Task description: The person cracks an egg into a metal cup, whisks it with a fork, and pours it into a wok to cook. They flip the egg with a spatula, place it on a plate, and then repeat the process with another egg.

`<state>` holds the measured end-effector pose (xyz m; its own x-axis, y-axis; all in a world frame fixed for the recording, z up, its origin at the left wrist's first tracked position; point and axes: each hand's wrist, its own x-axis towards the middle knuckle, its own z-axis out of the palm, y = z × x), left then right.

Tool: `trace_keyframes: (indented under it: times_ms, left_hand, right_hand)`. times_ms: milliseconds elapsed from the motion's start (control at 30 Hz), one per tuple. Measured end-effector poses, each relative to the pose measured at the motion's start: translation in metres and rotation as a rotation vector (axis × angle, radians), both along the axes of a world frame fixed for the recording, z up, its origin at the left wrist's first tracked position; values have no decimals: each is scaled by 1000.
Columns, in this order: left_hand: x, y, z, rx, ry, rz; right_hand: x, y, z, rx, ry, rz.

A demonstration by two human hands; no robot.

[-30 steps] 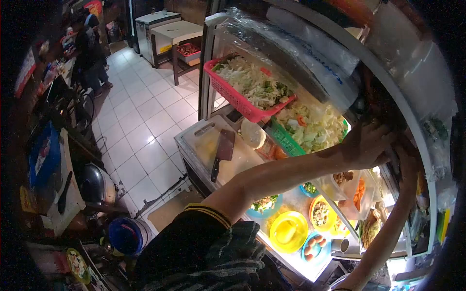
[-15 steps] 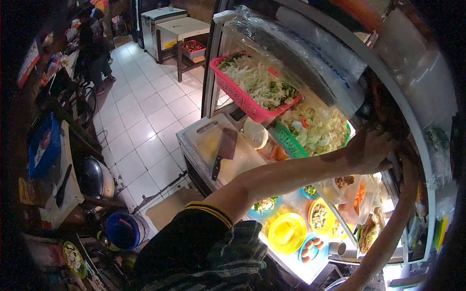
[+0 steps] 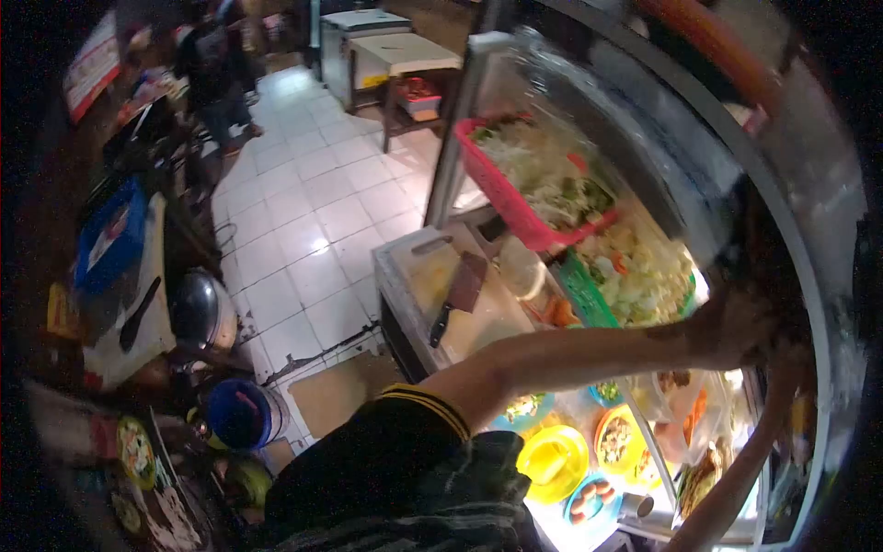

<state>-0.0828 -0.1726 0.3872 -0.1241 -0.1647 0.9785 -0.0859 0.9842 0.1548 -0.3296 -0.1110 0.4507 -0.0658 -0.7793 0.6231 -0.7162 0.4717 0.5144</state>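
My left hand (image 3: 731,324) reaches across the food display case to its right side, beyond the green basket of chopped cabbage (image 3: 635,285). My right hand (image 3: 789,357) comes up from below and meets it there, close to the curved frame (image 3: 809,276). Both hands are dark and blurred, so their fingers and anything between them cannot be made out. Below my left forearm are a yellow bowl (image 3: 555,463), a blue plate of eggs (image 3: 593,501) and an orange-rimmed bowl of chopped food (image 3: 614,440). Clear bags with orange shreds (image 3: 695,414) hang near my wrists.
A cleaver (image 3: 467,283) lies on a cutting board (image 3: 501,327) left of the baskets. Above is a pink basket of shredded vegetables (image 3: 497,189). A blue bucket (image 3: 237,414) and a lidded pot (image 3: 204,311) stand left. Another person (image 3: 216,83) stands farther back on the tiled floor.
My view has swung, so the case, baskets and board appear farther right and mostly lower. Both hands stay together at the case's right side, now blurrier.
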Motion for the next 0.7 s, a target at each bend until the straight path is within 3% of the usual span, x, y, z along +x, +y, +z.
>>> trace_keyframes:
  times_ms: [33, 67, 100, 133, 200, 267, 367, 467, 533, 567, 633, 700]
  left_hand:
    - [-11, -7, -4, 66, -149, -4]
    - [-30, -8, -9, 12, 47, 84]
    - [-42, -11, -17, -52, 243, 165]
    - [-33, -14, -20, -61, 242, 204]
    - [-19, -7, -18, -48, 64, 142]
    - [-34, -9, -22, -34, 52, 137]
    - [-30, -14, -26, -123, 67, 131]
    - [-32, -9, -19, -123, 139, 311]
    - [-44, -14, -16, 3, -101, 105]
    - [-39, -9, -13, 7, -102, 103]
    - [-11, 11, 7, 222, -239, 408]
    - [-14, 45, 25, 434, -410, 567]
  right_hand:
    - [-15, -5, -12, 8, 218, -154]
    - [-29, -7, -24, 16, 401, -240]
    - [-97, -11, -40, 53, 641, -91]
    - [-165, -16, -57, 56, 906, 46]
    - [-137, -9, -45, 120, 666, -46]
    - [-111, -7, -31, 139, 509, -147]
    - [-74, -6, -13, 175, 413, -288]
    - [6, 9, -5, 215, 409, -391]
    - [80, 21, 0, -301, -1, 246]
    - [80, 6, 0, -297, -2, 245]
    - [49, -37, -14, -491, 175, 310]
    - [-17, -8, -27, -620, 405, 250]
